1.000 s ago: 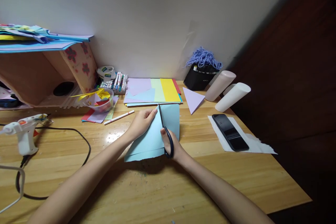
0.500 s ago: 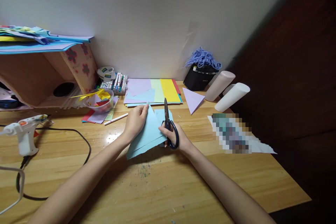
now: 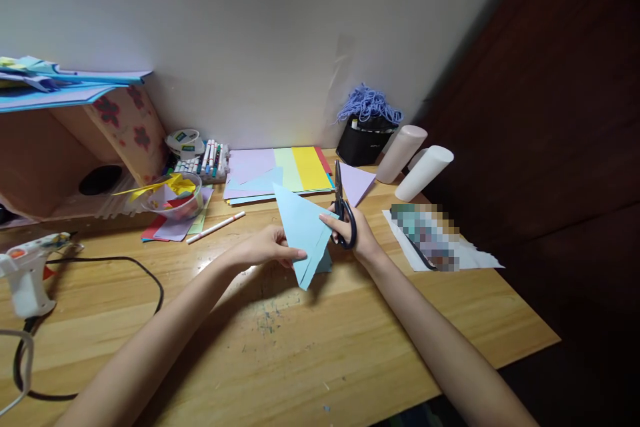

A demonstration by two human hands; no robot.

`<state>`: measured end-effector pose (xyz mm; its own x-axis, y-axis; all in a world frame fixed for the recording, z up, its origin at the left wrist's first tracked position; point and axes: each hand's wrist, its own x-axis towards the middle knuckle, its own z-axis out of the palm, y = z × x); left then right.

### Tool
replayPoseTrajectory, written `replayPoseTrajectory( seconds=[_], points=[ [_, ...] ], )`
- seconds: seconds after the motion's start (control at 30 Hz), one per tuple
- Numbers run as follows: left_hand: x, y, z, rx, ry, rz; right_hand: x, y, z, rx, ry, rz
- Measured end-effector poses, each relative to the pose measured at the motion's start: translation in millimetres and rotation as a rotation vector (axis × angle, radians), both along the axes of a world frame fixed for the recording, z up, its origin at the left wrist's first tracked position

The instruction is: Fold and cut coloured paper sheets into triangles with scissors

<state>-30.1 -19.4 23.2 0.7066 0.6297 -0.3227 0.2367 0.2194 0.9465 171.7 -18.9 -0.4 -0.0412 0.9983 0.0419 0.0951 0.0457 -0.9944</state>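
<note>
A light blue sheet of paper (image 3: 304, 223), folded to a triangle with a strip along its lower right edge, is held above the table. My left hand (image 3: 273, 248) pinches its lower left side, thumb on top. Black-handled scissors (image 3: 345, 213) sit in my right hand (image 3: 357, 237), their blades together and pointing up and away. The thumb and a finger of that hand also touch the paper's right corner. Below the folded paper lies another light blue piece (image 3: 325, 263), mostly hidden.
Behind are stacked coloured paper (image 3: 260, 163), a purple paper triangle (image 3: 357, 180), a white marker (image 3: 216, 227) and a clear bowl of scraps (image 3: 175, 197). A glue gun (image 3: 27, 280) with its cable lies left. White rolls (image 3: 425, 173) and a black pouch (image 3: 363, 143) stand at right back.
The blue paper has turned, its point now up and left. My left hand has shifted from its top edge to its lower left side. The scissors have moved right and up.
</note>
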Motion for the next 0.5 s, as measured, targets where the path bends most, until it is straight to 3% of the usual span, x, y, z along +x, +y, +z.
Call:
replayPoseTrajectory(
  seconds=[0.3,0.5],
  points=[
    [7,0,-9.5,0.141,0.078,0.391,-11,-15,-6.3,-0.138,-0.007,0.120],
    [14,-6,-9.2,0.123,0.073,0.416,-14,-19,-2.0,-0.058,-0.014,0.062]
  ],
)
